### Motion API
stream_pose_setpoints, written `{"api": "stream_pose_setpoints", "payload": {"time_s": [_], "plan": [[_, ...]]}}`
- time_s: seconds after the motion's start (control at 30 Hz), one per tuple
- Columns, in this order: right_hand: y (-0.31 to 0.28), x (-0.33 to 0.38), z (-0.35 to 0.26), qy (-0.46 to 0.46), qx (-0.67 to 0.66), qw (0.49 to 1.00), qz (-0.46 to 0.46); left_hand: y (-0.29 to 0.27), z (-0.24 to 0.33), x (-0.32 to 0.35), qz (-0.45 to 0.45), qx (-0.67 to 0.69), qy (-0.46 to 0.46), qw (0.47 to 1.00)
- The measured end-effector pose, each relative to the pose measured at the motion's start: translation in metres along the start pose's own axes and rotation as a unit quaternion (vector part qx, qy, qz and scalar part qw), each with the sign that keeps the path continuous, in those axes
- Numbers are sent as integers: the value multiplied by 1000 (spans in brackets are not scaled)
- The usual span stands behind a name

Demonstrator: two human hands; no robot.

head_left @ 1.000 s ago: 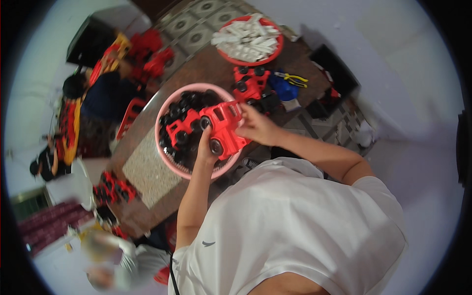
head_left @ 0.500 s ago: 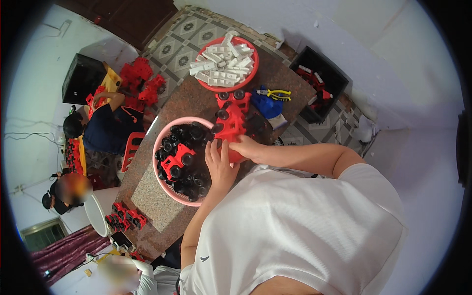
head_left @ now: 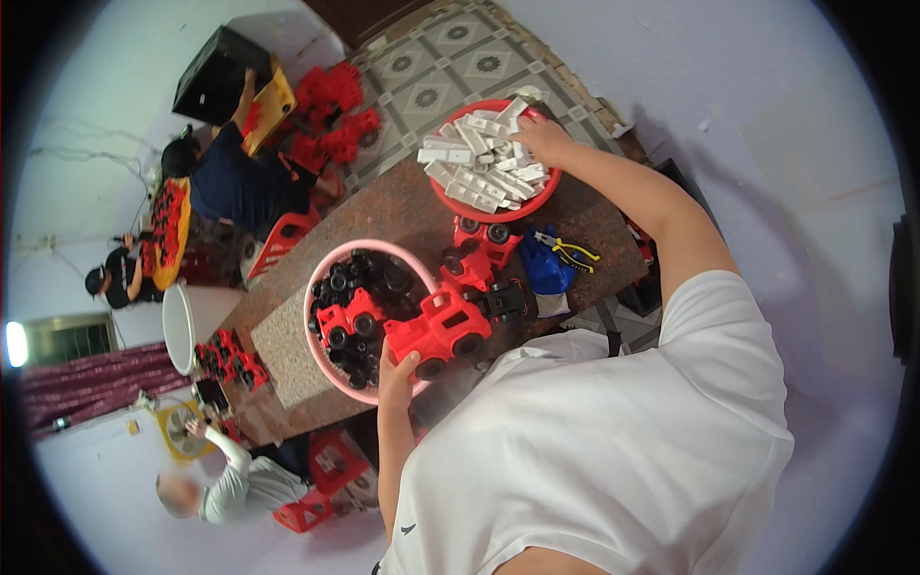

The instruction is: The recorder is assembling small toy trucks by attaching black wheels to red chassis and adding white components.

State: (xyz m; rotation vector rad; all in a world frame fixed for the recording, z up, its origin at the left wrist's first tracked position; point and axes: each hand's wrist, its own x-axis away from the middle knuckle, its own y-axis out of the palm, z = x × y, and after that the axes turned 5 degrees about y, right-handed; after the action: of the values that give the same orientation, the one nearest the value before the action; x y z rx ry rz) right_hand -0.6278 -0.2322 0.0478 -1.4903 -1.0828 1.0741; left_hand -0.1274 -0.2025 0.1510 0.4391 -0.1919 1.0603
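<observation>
In the head view, the left hand [head_left: 395, 381] grasps a red toy truck [head_left: 436, 332] near the frame's centre, before the right rim of the pink basin [head_left: 310, 331]; its long axis slants slightly up to the right. White parts [head_left: 479, 165] lie above it, at upper centre; the right hand [head_left: 544, 141] is nearer to them (whether it pinches one, I cannot tell).

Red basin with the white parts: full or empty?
Full: white parts heap up to the rim of the red basin, with the right hand at the pile's edge.
</observation>
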Motion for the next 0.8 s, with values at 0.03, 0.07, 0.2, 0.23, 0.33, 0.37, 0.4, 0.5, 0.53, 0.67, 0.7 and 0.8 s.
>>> {"api": "stream_pose_setpoints", "payload": {"time_s": [0.03,0.07,0.2,0.23,0.33,0.37,0.4,0.5,0.53,0.67,0.7,0.8], "plan": [[9,-5,8,-41,0,999,16,-4,-1,5,5,-23,-6,1000],[19,-6,14,-89,66,992,60,-6,-1,8,16,-21,-6,1000],[12,-24,14,-205,85,975,11,-18,-4,28,17,-57,-47,997],[12,-26,21,-223,78,972,-9,-18,-3,26,18,-44,-53,997],[7,-24,18,-283,36,952,111,-17,-5,15,17,-16,-51,998],[-13,-19,2,-300,-10,946,120,-12,-6,9,27,-13,-53,998],[-28,-13,-20,-314,-17,943,110,-3,-6,2,25,-15,-46,999],[-59,21,-90,-96,-316,939,-99,36,-7,-14,6,-31,-30,999],[-61,37,-111,-122,-372,917,-73,46,-7,-18,17,-24,-32,999],[-101,90,-165,-86,-452,862,-215,68,-5,-22,-34,-115,-16,993],[-99,96,-168,-88,-449,862,-219,71,-5,-21,-51,-125,-27,990],[-93,107,-176,-157,-536,808,-189,72,-11,-19,-62,-137,-15,988]]}}
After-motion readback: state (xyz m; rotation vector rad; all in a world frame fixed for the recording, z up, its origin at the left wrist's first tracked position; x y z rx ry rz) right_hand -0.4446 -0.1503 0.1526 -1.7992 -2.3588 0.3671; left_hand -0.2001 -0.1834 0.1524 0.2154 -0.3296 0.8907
